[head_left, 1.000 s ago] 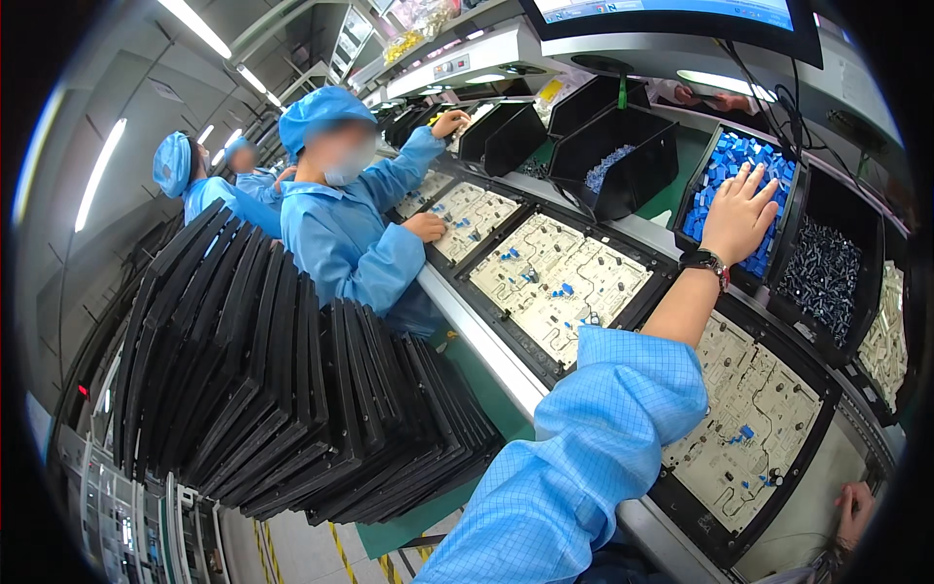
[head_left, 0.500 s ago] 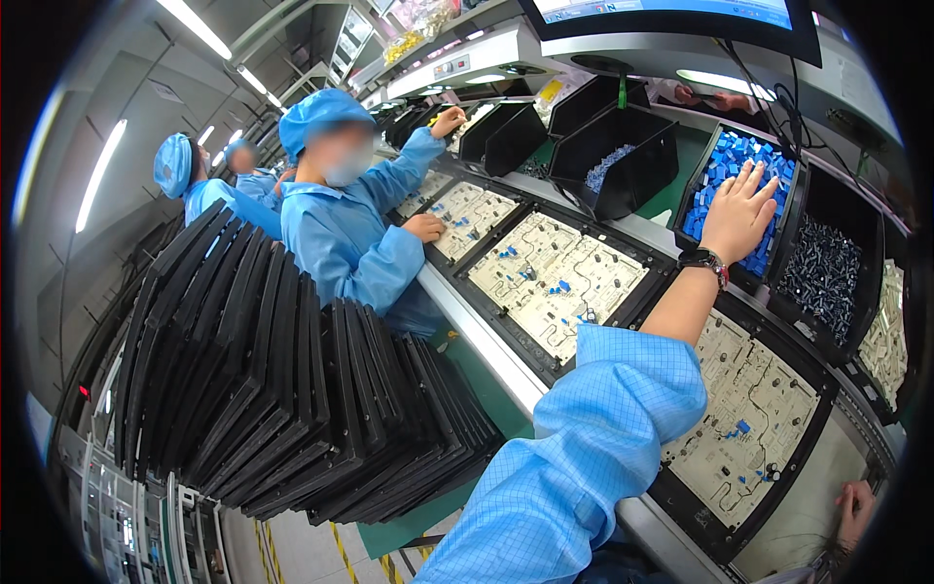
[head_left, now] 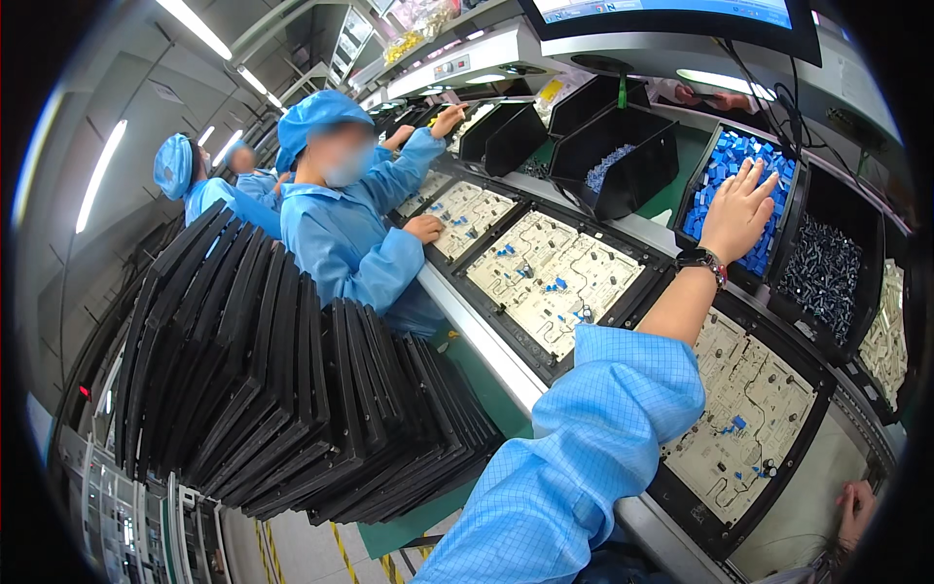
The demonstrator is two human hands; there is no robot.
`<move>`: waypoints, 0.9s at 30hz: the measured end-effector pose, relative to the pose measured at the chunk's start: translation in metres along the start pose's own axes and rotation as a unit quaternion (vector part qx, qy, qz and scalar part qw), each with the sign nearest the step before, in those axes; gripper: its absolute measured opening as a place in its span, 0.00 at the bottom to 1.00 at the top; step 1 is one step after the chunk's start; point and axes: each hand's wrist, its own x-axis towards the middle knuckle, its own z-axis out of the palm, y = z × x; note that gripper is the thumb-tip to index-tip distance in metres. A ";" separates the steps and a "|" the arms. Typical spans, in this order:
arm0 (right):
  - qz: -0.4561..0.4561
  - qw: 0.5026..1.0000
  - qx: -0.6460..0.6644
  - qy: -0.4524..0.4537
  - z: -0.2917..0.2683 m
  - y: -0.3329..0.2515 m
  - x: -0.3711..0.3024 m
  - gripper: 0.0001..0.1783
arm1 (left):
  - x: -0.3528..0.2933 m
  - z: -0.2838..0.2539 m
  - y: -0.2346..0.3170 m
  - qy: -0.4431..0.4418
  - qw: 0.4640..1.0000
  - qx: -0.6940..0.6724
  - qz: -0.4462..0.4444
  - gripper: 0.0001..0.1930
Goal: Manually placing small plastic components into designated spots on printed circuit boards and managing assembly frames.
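Note:
My left hand (head_left: pixel 737 216) reaches across the line, palm down, with its fingers spread over a black bin of small blue block-shaped components (head_left: pixel 725 161). The fingertips seem to touch the top of the heap, and no part shows gripped in them. Bands circle that wrist. Beneath the forearm lies a cream circuit board (head_left: pixel 744 419) in a black frame, with a few blue and black parts on it. What looks like my right hand (head_left: pixel 856 514) is at the lower right edge beside the line, only partly seen; its grip cannot be made out.
Another framed circuit board (head_left: pixel 555 277) lies further left. Black bins of dark pin-like parts (head_left: pixel 827 273) and pale parts (head_left: pixel 887 336) stand at right. A tall stack of black frames (head_left: pixel 292 389) rises at left. A co-worker (head_left: pixel 336 214) handles parts beyond it. A monitor (head_left: pixel 671 24) overhangs.
The framed boards have slid slightly to the left along the line. My left hand has hardly moved over the blue components. Another hand now shows beyond the co-worker's raised arm.

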 end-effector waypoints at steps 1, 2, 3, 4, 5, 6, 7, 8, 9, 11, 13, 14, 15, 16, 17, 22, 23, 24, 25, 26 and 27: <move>0.001 1.000 0.007 -0.002 0.001 0.002 0.000 0.10 | 0.000 0.000 0.001 -0.001 1.000 -0.004 -0.002 0.21; 0.000 1.000 0.008 -0.004 0.002 0.003 0.001 0.10 | -0.001 -0.001 0.001 -0.002 1.000 -0.003 -0.003 0.21; 0.006 1.000 0.006 -0.004 0.003 0.003 0.001 0.10 | -0.003 -0.002 0.000 -0.004 1.000 -0.002 -0.008 0.21; 0.010 1.000 -0.001 -0.001 0.001 -0.004 0.004 0.10 | -0.002 -0.007 -0.002 -0.001 1.000 -0.005 -0.011 0.22; 0.007 1.000 -0.007 -0.001 -0.001 -0.013 0.008 0.10 | -0.002 -0.013 -0.006 0.004 1.000 -0.007 -0.013 0.22; 0.003 1.000 0.010 0.007 0.000 -0.018 0.006 0.10 | 0.001 -0.005 0.000 -0.005 1.000 -0.009 -0.009 0.22; -0.001 1.000 0.026 0.014 0.002 -0.006 0.003 0.10 | 0.003 0.003 0.004 -0.013 1.000 -0.011 -0.005 0.22; 0.001 0.999 0.031 0.015 0.005 0.018 -0.002 0.10 | 0.004 0.009 0.007 -0.018 1.000 -0.009 -0.002 0.22; 0.000 0.999 0.030 0.013 0.010 0.012 0.004 0.10 | 0.003 0.004 0.000 -0.016 1.000 -0.011 -0.006 0.22; 0.003 1.000 0.021 0.014 0.006 0.008 0.007 0.10 | 0.004 0.000 -0.004 -0.010 1.000 -0.019 -0.007 0.22; 0.012 1.000 0.003 0.026 -0.013 0.007 -0.002 0.10 | 0.014 0.003 0.005 0.004 0.997 -0.078 -0.008 0.22; 0.015 0.999 -0.005 0.033 -0.023 0.007 -0.007 0.10 | 0.018 0.004 0.012 0.007 0.996 -0.087 -0.002 0.22; -0.014 1.000 0.007 0.021 0.003 0.010 0.008 0.10 | 0.005 -0.002 -0.008 0.007 0.992 -0.124 -0.028 0.22; -0.034 0.999 -0.003 0.026 0.007 0.017 0.009 0.11 | 0.003 -0.006 -0.013 0.014 0.982 -0.185 -0.042 0.23; -0.029 0.999 0.010 0.033 0.012 0.023 0.011 0.12 | 0.002 -0.005 -0.014 0.055 0.962 -0.261 -0.052 0.21; -0.054 0.996 -0.030 0.061 -0.009 0.071 -0.010 0.11 | 0.028 0.002 0.008 0.129 0.962 -0.238 -0.044 0.12; -0.067 0.995 -0.027 0.067 -0.008 0.075 -0.010 0.10 | 0.033 0.000 0.007 0.159 0.964 -0.208 -0.047 0.11; -0.081 0.994 -0.025 0.072 -0.006 0.079 -0.009 0.09 | 0.037 -0.001 0.006 0.189 0.964 -0.178 -0.051 0.10; -0.094 0.992 -0.023 0.077 -0.005 0.084 -0.009 0.08 | 0.045 -0.001 0.007 0.219 0.943 -0.240 -0.068 0.10; -0.101 0.991 -0.024 0.082 -0.004 0.090 -0.011 0.07 | 0.048 0.000 0.010 0.219 0.943 -0.242 -0.066 0.10; -0.109 0.990 -0.026 0.088 -0.004 0.094 -0.013 0.06 | 0.052 -0.002 0.015 0.197 0.929 -0.296 -0.105 0.11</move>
